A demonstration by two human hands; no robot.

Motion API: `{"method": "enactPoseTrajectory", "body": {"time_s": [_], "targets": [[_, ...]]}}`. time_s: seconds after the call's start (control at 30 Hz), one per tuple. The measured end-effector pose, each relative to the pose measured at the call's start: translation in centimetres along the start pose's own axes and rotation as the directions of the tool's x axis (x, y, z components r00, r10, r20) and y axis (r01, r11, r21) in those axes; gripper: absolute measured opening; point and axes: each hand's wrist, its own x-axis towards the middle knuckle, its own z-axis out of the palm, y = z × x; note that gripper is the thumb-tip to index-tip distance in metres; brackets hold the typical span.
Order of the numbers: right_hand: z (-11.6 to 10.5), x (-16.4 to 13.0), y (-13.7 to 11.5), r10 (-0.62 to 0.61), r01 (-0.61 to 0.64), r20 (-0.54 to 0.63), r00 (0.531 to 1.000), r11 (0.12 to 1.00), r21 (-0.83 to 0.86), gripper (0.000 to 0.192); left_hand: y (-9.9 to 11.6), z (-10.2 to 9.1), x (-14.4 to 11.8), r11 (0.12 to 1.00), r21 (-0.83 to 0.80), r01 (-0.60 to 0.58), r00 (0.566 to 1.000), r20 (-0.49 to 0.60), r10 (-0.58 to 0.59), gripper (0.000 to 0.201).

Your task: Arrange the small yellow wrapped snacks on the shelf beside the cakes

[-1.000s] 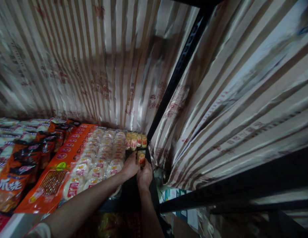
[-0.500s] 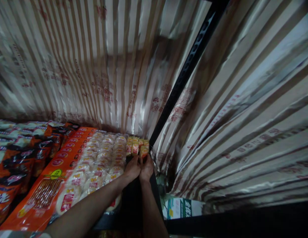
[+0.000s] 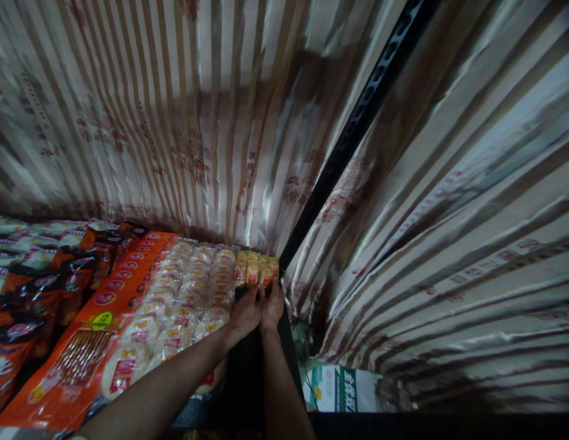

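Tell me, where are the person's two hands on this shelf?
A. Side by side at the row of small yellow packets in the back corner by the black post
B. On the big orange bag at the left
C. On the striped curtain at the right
A: the left hand and right hand sit together at the small yellow packets, beside the black post.

Green Chinese characters, too blurred to read, on white carton (image 3: 340, 389), unreadable red print on striped curtain (image 3: 247, 177)

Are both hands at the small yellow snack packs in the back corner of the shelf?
Yes: the left hand and right hand meet at the row of small yellow snack packs.
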Motion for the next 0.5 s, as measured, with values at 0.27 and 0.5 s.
{"method": "enactPoseTrajectory", "body": {"time_s": [0.27,0.5], "targets": [[0.03,-0.56,0.33,-0.065,0.066,-0.019,0.998,0.996,0.058,0.054,0.23,-0.3,-0.3,0.999,0.042,0.011,1.0,0.018,-0.012,0.041],[-0.1,-0.56,0.31,-0.103,0.102,0.007,0.995,0.991,0.085,0.048,-0.2,-0.07,0.06,0.997,0.066,-0.039,0.999,0.008,0.038,0.035]]}}
